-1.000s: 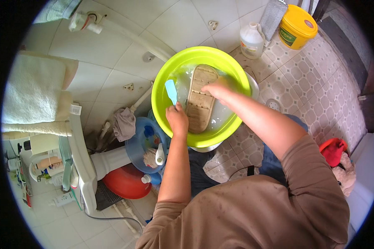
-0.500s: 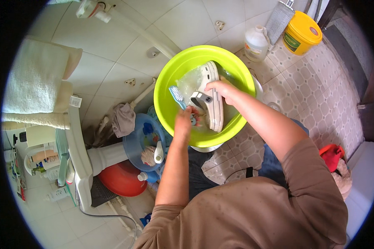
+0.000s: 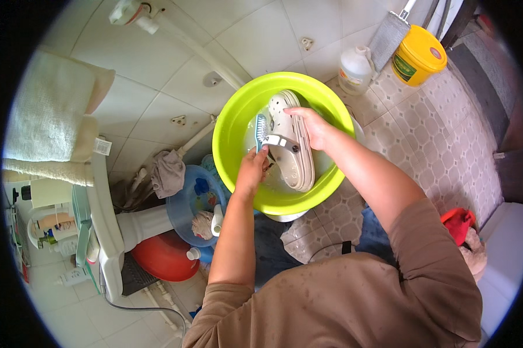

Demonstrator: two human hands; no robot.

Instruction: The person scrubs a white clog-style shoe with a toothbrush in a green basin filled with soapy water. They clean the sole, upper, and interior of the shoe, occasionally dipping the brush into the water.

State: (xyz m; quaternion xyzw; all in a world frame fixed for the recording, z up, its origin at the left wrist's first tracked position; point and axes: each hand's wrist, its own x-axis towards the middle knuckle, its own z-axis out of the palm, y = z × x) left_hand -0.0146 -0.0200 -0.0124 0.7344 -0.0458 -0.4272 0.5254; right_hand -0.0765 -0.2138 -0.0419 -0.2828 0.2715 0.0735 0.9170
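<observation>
In front of me a lime-green basin (image 3: 229, 168) holds soapy-looking water. Over it, my right hand (image 3: 311, 124) grips a white clog (image 3: 283, 156) by its outer side, near the toe; the clog is tilted so that its holed top and heel strap show. My left hand (image 3: 254, 168) is closed round the handle of a blue scrubbing brush (image 3: 261, 130). The brush's white bristles lie close beside the clog's upper, and I cannot tell whether they touch it. Part of the brush handle is hidden by my fingers.
Left of the basin stand a blue tub (image 3: 183, 203) with a white bottle (image 3: 217, 220) and a red basin (image 3: 166, 261), beside the sink (image 3: 107, 249). A clear jug (image 3: 355, 69) and a yellow bucket (image 3: 418, 55) stand at the far right by the wall.
The clog has rolled from its side so its top and inside now face up more. The brush has turned more upright and moved closer to the clog's upper.
</observation>
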